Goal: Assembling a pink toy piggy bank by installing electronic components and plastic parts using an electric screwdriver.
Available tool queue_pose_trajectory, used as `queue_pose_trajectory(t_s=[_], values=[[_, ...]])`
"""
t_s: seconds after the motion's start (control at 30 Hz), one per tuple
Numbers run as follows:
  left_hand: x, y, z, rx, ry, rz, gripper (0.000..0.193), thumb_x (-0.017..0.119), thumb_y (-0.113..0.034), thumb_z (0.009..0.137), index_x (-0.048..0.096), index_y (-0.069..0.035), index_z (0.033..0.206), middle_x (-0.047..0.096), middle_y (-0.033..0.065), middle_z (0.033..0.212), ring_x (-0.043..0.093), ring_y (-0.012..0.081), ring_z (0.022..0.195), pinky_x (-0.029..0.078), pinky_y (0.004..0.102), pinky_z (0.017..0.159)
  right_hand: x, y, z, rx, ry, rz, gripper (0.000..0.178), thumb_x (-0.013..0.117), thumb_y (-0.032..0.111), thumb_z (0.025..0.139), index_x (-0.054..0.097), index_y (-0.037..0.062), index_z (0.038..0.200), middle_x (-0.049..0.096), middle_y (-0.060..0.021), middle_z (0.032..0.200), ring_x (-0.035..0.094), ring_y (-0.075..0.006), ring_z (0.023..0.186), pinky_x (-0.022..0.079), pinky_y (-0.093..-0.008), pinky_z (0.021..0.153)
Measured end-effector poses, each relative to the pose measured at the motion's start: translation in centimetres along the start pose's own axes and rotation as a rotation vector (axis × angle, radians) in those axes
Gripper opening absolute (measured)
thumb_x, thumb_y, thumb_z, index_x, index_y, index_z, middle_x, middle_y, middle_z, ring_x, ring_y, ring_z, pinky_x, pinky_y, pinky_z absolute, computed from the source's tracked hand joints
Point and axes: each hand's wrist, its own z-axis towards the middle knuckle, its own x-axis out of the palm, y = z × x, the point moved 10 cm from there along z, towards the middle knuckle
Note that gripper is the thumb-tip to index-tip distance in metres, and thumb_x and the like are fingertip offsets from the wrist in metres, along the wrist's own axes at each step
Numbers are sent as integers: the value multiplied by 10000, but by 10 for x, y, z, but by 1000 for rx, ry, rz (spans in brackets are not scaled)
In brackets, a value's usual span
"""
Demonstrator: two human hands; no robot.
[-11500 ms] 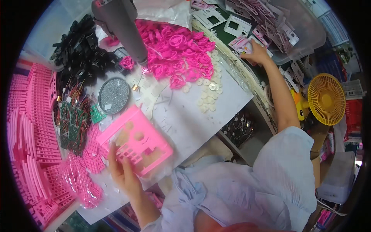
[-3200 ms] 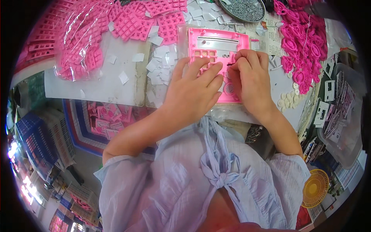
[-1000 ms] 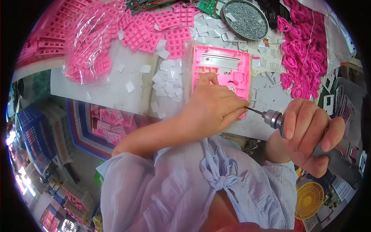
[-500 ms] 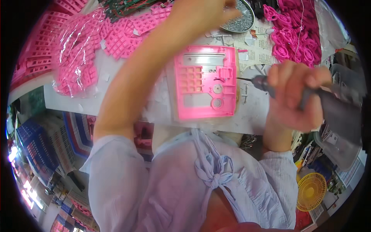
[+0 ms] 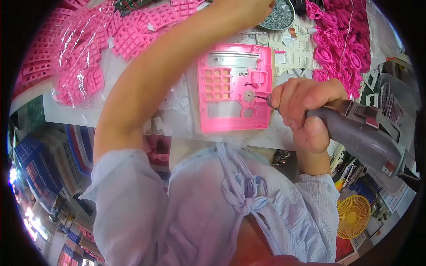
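A grey electric screwdriver (image 5: 355,131) fills my right hand (image 5: 306,106), its fingers wrapped around the front of the body. The thin bit points left over a pink plastic housing (image 5: 235,126), close to a small round disc (image 5: 249,96) inside it; whether it touches is unclear. The housing lies with its inside up, showing a grid of square openings and a clear strip. My left hand (image 5: 250,13) reaches across to the edge of a round dish of small metal screws (image 5: 280,15). Its fingers are mostly cut off by the top of the picture.
Pink keypad pieces (image 5: 137,33) and a clear bag (image 5: 82,62) of more pieces cover the back left. Bright pink coiled cords (image 5: 339,48) heap at the back right. Newspaper (image 5: 290,55) lies beside the housing. A yellow basket (image 5: 353,217) stands below right.
My right hand has brought the screwdriver leftward, so its bit now reaches over the housing's inside. My left hand has shifted slightly up by the screw dish.
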Motion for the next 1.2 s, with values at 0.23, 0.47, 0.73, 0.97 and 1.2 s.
queue_pose_trajectory(t_s=[0.23, 0.47, 0.73, 0.97, 1.2], values=[[-59, -81, -147, 248, 119, -351, 137, 727, -196, 802, 691, -117, 909, 689, -9, 959, 636, 218, 949, 447, 417, 912, -3, -2, -1, -56, 84, 79, 244, 659, 93, 928, 472, 30, 1072, 553, -83, 761, 519, -161, 678, 519, -400, 750], [-49, -101, -178, 317, -34, -155, 76, 648, -169, 751, 698, -154, 807, 613, -28, 804, 583, 177, 931, 439, 420, 957, 11, -11, -3, -109, 139, -53, 244, 673, 30, 893, 491, -3, 1053, 591, -107, 784, 559, -177, 674, 536, -373, 726], [-43, -105, -176, 347, 69, -97, 79, 664, -184, 773, 706, -162, 835, 638, -30, 844, 583, 174, 920, 416, 427, 955, 1, -30, 4, 10, 155, -74, 167, 668, 22, 869, 541, -12, 972, 623, -101, 767, 607, -172, 689, 513, -291, 637], [-65, -75, -201, -42, -129, -505, 225, 795, -54, 778, 744, -129, 984, 745, -7, 988, 648, 176, 877, 389, 365, 850, 0, 45, 9, -102, 149, 133, 282, 702, 300, 935, 521, 140, 1080, 564, 31, 654, 495, -99, 529, 475, -290, 589], [-65, -93, -209, -79, -202, -620, 297, 813, -42, 748, 754, -130, 1026, 738, -18, 882, 647, 176, 793, 388, 354, 819, 28, 43, -5, -96, 164, 135, 271, 731, 307, 924, 519, 171, 1024, 559, 58, 632, 517, -82, 506, 491, -269, 567]])
